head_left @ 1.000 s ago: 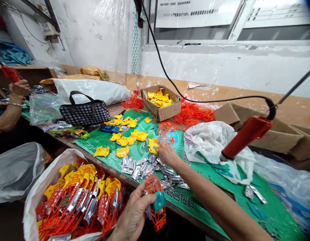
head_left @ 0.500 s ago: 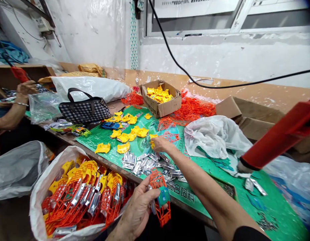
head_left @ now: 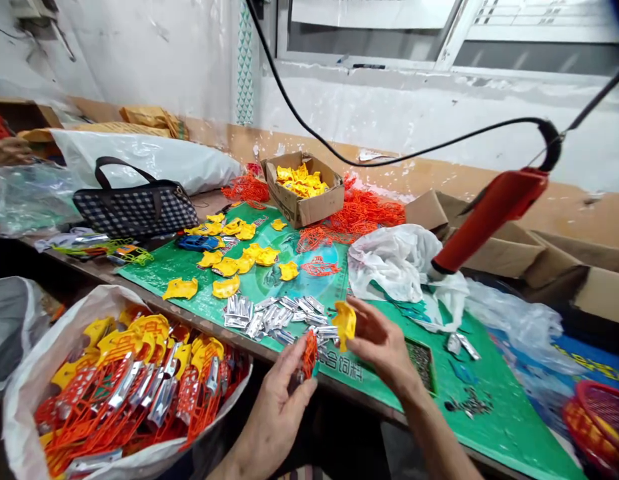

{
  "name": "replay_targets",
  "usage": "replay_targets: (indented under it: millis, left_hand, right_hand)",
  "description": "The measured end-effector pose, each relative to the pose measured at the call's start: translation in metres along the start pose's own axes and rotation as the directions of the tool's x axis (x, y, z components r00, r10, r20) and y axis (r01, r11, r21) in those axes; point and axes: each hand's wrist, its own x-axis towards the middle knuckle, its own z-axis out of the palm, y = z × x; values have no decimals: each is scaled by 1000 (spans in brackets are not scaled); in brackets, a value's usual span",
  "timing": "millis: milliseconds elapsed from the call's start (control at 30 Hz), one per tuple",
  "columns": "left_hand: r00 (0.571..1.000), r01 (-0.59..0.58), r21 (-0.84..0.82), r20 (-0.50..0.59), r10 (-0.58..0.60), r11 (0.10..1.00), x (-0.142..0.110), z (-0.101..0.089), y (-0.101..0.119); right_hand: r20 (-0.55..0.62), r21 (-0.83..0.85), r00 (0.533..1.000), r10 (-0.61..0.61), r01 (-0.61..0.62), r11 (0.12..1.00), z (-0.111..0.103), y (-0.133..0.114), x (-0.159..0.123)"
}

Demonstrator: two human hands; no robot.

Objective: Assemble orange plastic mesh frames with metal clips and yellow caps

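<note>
My left hand (head_left: 277,407) is closed around an orange plastic frame (head_left: 310,355), mostly hidden by the fingers; a bit of teal shows at its lower edge. Close by on the right, my right hand (head_left: 384,343) pinches a curved yellow plastic piece (head_left: 345,325) between thumb and fingers. The two pieces are apart. Just beyond the hands lies a pile of shiny silver metal parts (head_left: 277,320) on the green sheet (head_left: 494,413). More yellow pieces (head_left: 227,287) are scattered behind the pile.
A white sack (head_left: 22,400) of assembled orange, yellow and silver pieces stands at left. A carton (head_left: 314,212) of yellow pieces sits at the back, by orange frames (head_left: 374,210). A red electric screwdriver (head_left: 489,217) hangs at right above a white plastic bag (head_left: 389,260). A small tray (head_left: 432,373) holds tiny parts.
My right hand has come back from the table with the yellow piece, nearer my left hand. The orange frame has turned in my left hand. The view has swung right.
</note>
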Motion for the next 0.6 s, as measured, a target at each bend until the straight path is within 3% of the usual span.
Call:
replay_targets:
  millis: [67, 133, 200, 400, 600]
  left_hand:
    - [972, -233, 190, 60, 226, 954, -2, 8, -6]
    - [896, -444, 311, 171, 410, 840, -4, 17, -12]
    - [822, -569, 399, 255, 509, 719, -7, 24, -18]
    - [718, -691, 514, 412, 561, 507, -17, 35, -20]
    - [670, -726, 590, 494, 554, 353, -22, 36, -24]
  right_hand:
    - [-75, 215, 997, -35, 51, 975, 0, 14, -37]
    - [-197, 299, 978, -68, 126, 946, 1, 26, -63]
    - [-281, 310, 955, -95, 184, 933, 3, 32, -81]
    - [-361, 258, 919, -159, 262, 930, 6, 26, -103]
    - [-326, 273, 926, -193, 288, 918, 10, 21, -109]
